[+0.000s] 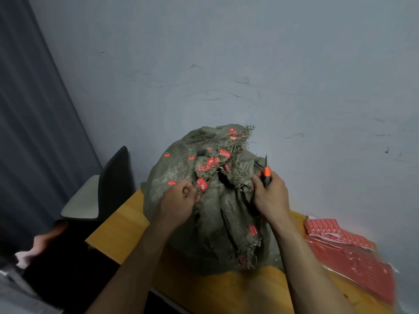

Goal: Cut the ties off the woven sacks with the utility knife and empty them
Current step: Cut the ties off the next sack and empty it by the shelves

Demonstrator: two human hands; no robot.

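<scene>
Head cam: big green woven sack (210, 200) sits on the orange bench (122, 232), bulging up between both hands and dotted with little red labels (201, 184). Left hand (179, 205) is curled tight, pinching the sack fabric right by its bunched, frayed mouth. Right hand (271, 196) is wrapped around the utility knife (266, 173), orange collar and blade sticking up above the fingers, touching the sack's far side. Red label sheets (344, 250) lie out past the right hand
</scene>
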